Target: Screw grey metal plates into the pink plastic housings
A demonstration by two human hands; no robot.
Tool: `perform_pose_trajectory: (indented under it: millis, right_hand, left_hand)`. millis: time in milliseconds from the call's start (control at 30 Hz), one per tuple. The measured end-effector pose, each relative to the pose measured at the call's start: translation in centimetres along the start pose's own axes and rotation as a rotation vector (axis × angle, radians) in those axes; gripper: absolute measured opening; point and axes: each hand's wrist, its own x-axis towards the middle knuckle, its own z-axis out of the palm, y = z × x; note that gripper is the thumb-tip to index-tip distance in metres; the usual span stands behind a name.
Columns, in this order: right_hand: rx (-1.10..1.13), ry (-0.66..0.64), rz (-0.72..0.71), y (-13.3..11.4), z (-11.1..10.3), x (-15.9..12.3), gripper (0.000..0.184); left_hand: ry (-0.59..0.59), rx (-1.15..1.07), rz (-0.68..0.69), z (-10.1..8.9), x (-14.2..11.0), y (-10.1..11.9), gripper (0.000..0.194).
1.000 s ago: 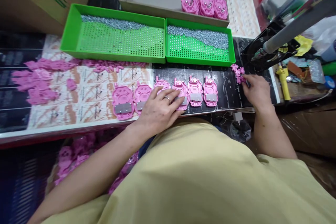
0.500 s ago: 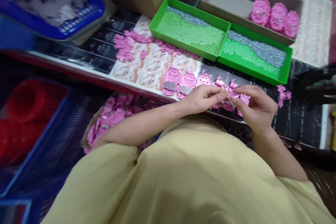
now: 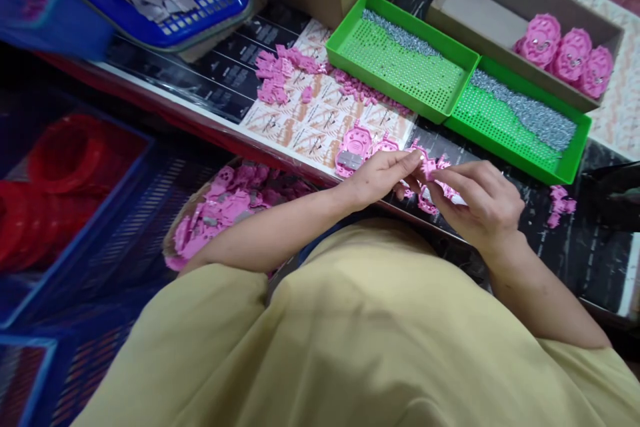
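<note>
Between my two hands is a small pink plastic part (image 3: 427,167), pinched by the fingertips and partly hidden. My left hand (image 3: 387,173) closes on it from the left. From the right, the thumb and forefinger of my right hand (image 3: 477,200) meet at the same part. Beneath and beside the hands, a row of pink plastic housings lies along the table's front edge; the leftmost housing (image 3: 356,147) shows a grey panel. My hands cover much of the others.
Two green trays (image 3: 400,83) with small metal pieces stand behind the hands. A cardboard box (image 3: 465,33) holds several pink figures. Loose pink parts (image 3: 280,73) lie on the left, more (image 3: 561,205) on the right. Below the edge sits a container of pink pieces (image 3: 225,213); a blue basket (image 3: 200,13) stands back left.
The view has shifted, so the table's things appear further right. Both hands stay together at the row, a little further left along it, still pinching a small pink part.
</note>
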Motion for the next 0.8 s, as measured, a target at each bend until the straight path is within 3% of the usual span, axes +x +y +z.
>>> perform_pose_trajectory:
  millis: [100,233,500,567,700,800]
  right_hand:
    - [-0.072,0.031,-0.02,-0.4,0.4,0.1,0.021]
    - [-0.012,-0.02,0.0,-0.2,-0.1,-0.2,0.024]
    - [0.144,-0.294,-0.137,1.3,-1.9,-0.4,0.018]
    - [0.151,-0.269,-0.096,1.5,-1.3,-0.5,0.016]
    - [-0.01,-0.189,0.145,2.6,1.2,-0.8,0.014]
    - [-0.137,-0.285,0.297,3.5,3.6,-0.7,0.022]
  left_hand:
    - [0.019,-0.058,0.021,0.2,-0.1,-0.3,0.063]
    - [0.024,0.024,-0.039,-0.1,-0.5,0.1,0.059]
    - [-0.154,0.299,-0.09,-1.3,-0.8,1.1,0.025]
    - [-0.123,0.452,-0.022,-1.4,-1.0,0.8,0.029]
    - [0.101,1.103,0.323,-1.7,-1.7,0.0,0.028]
    - [0.035,1.432,0.495,-1.9,-2.0,-0.7,0.032]
